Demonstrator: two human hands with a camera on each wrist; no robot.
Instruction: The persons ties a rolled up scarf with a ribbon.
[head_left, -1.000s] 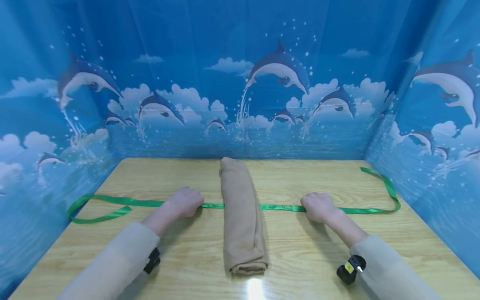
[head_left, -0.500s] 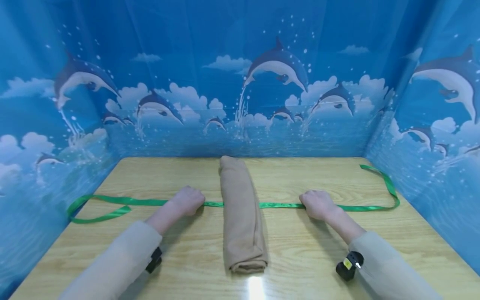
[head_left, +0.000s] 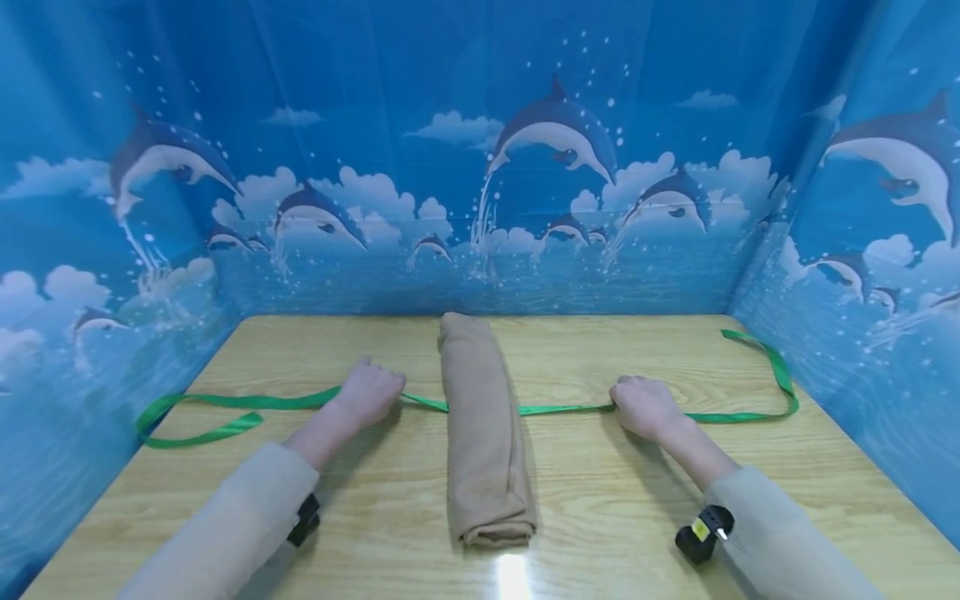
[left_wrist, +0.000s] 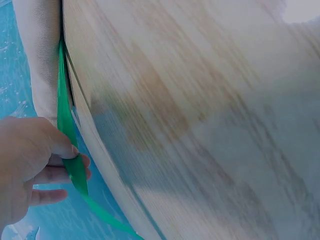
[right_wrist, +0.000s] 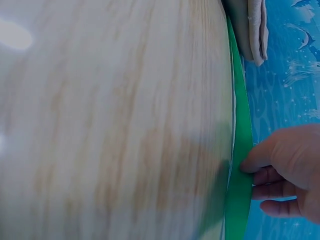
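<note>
A long green ribbon (head_left: 558, 409) runs crosswise under a folded brown cloth (head_left: 483, 433), which lies lengthwise in the middle of the table. To the cloth's left, my left hand (head_left: 371, 393) pinches the ribbon between thumb and fingers; the left wrist view shows the ribbon (left_wrist: 65, 110) passing through that grip. On the other side, my right hand (head_left: 643, 406) pinches the ribbon (right_wrist: 240, 150) near its edge. Both stretches beside the cloth look taut and slightly raised. The ribbon's part beneath the cloth is hidden.
The ribbon's left tail loops back on itself near the left table edge; its right tail bends toward the back right corner. A wooden table (head_left: 585, 517) carries everything. Blue dolphin-printed curtains (head_left: 420, 150) enclose the back and both sides.
Both hands have lifted slightly with the ribbon, and the right hand has shifted a little outward. The ribbon between the hands and the cloth now rises and looks narrower. The cloth stays put.
</note>
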